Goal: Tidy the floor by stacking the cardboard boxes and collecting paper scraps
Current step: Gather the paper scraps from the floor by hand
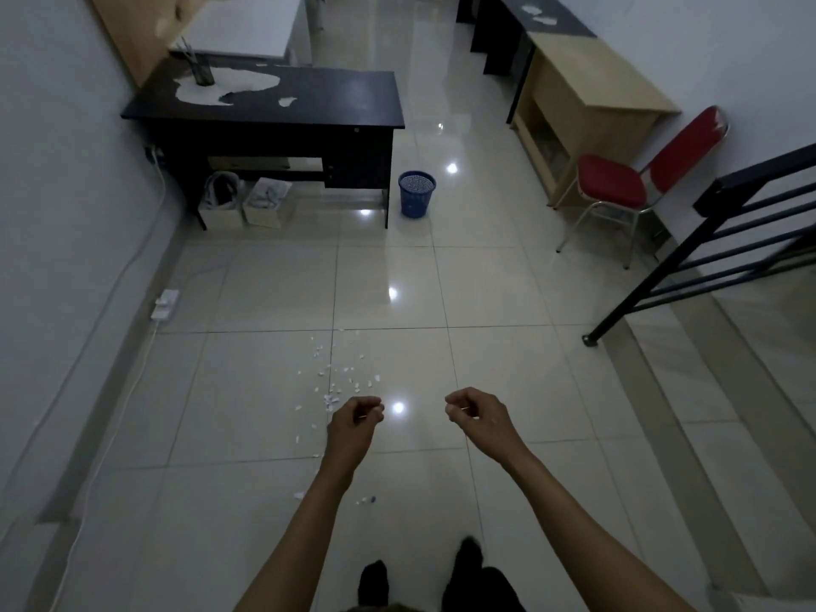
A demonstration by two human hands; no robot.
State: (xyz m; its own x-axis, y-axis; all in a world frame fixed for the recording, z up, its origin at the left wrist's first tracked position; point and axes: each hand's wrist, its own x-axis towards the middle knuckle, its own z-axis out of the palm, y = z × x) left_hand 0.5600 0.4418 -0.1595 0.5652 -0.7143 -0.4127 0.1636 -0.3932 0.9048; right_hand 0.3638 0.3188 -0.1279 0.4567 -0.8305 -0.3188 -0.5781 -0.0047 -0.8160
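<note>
There is one view only, from a wide-angle camera on the person's head. It looks forward and steeply down from standing height. The glossy pale tiled floor (273,284) fills most of the picture, with the two forearms and the dark shoes at the bottom edge. Far ahead stand a black counter (309,97) and a blue mesh plastic wastebasket (416,194). Straight lines bend near the edges.

Paper scraps (340,375) lie on the floor (508,373) just ahead of my hands. Beyond them, a bin (416,193) stands right of the surface (273,99); two boxes (245,205) sit beneath it.
</note>
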